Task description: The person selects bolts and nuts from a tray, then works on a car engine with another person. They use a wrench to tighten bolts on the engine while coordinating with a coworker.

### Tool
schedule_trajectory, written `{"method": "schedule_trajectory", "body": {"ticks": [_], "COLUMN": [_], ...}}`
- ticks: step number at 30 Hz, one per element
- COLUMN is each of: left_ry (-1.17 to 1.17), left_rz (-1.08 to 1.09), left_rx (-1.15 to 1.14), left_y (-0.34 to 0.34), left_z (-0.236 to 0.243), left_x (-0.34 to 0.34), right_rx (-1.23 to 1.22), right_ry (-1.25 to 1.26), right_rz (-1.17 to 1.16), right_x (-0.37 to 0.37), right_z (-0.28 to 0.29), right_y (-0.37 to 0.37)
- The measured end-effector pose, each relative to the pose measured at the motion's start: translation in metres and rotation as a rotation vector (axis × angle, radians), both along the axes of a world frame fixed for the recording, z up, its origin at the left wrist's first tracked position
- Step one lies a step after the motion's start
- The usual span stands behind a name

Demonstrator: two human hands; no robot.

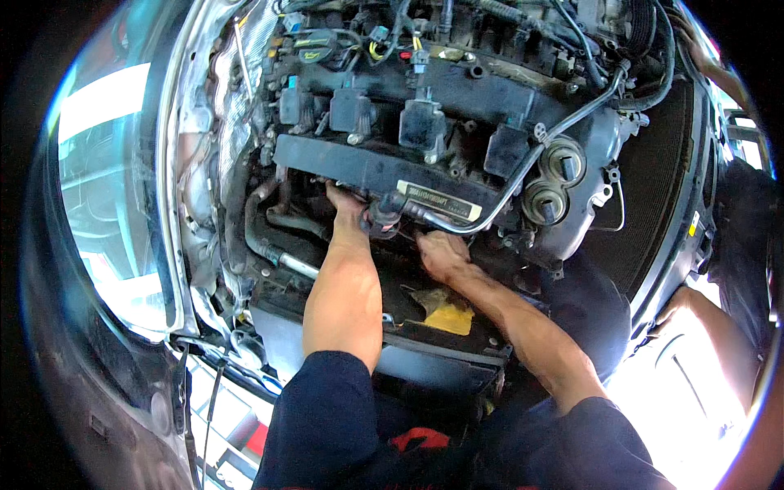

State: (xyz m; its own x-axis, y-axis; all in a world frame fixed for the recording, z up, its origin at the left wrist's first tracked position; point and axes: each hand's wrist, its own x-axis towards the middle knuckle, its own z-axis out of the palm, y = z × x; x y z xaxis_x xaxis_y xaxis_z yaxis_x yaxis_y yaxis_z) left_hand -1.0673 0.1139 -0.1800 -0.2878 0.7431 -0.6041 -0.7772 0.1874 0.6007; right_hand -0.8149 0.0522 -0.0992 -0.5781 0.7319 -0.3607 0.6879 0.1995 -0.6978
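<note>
My left hand reaches up beneath the long black rail on the engine, beside a dark cylindrical fitting; its fingertips are hidden under the rail. My right hand is lower and to the right, just below the curved metal pipe. Its fingers are bent and closed around something I cannot make out, partly out of sight among dark parts. Above the rail sit several black coil housings, and a printed label is on the rail's right part.
A windshield is at the left, a radiator at the right. Another person's arm and dark clothing are at the far right edge. Hoses run left of my hands; a yellow piece lies below them.
</note>
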Motion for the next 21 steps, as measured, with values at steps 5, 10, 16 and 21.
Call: {"method": "schedule_trajectory", "body": {"ticks": [5, 10, 16, 21], "left_ry": [-0.118, 0.1, -0.024, 0.045], "left_rz": [0.009, -0.002, -0.117, 0.017], "left_rx": [0.048, -0.096, 0.024, -0.308], "left_y": [0.005, 0.019, 0.024, 0.044], "left_z": [-0.019, 0.019, 0.057, 0.073], "left_x": [-0.022, 0.0, 0.002, 0.026], "right_rx": [0.055, 0.026, 0.072, 0.105], "right_ry": [-0.004, -0.035, 0.002, 0.013], "right_rz": [0.144, 0.228, 0.286, 0.221], "right_x": [0.011, 0.027, 0.024, 0.029], "right_z": [-0.01, 0.001, 0.004, 0.004], "right_y": [-0.007, -0.003, -0.002, -0.005]}}
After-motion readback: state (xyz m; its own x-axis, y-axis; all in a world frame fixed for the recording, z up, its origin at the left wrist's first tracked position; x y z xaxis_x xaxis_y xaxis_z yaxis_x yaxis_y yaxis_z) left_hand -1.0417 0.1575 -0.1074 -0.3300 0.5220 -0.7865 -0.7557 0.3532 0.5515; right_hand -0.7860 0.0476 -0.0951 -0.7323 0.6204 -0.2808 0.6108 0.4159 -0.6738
